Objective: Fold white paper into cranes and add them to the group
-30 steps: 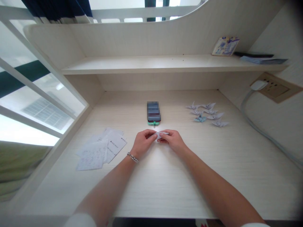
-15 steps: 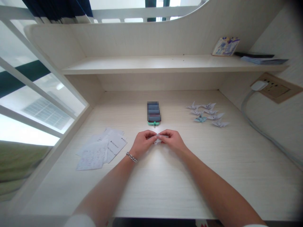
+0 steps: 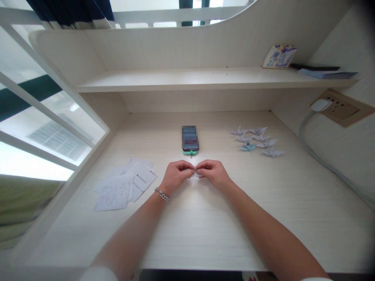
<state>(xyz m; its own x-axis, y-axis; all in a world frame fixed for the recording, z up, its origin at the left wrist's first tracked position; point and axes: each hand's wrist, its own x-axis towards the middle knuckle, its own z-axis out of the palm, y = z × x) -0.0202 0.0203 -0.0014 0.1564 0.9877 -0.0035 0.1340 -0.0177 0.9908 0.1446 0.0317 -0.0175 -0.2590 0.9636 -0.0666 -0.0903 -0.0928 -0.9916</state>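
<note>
Between my two hands is a small folded piece of white paper (image 3: 195, 175), mostly hidden by the fingers. My left hand (image 3: 179, 174) pinches it from the left, with a chain bracelet on the wrist. From the right, my right hand (image 3: 213, 172) pinches it too, and the fingertips of both hands nearly meet. Just beyond them lies a phone (image 3: 190, 138) with a blurred screen and a green edge at its near end. Several folded paper cranes (image 3: 266, 143) stand in a group at the right, one of them a light blue crane (image 3: 248, 147).
Loose paper sheets (image 3: 117, 191) with writing lie overlapped on the left of the desk (image 3: 187, 234). A shelf (image 3: 175, 78) runs across the back, holding a small printed packet (image 3: 279, 56). A cable (image 3: 322, 164) hangs from the wall socket (image 3: 345, 109) at right.
The fingers have shifted slightly on the paper, and my right fingers are drawn closer over it, so less of its upper part shows. The other things stay in place.
</note>
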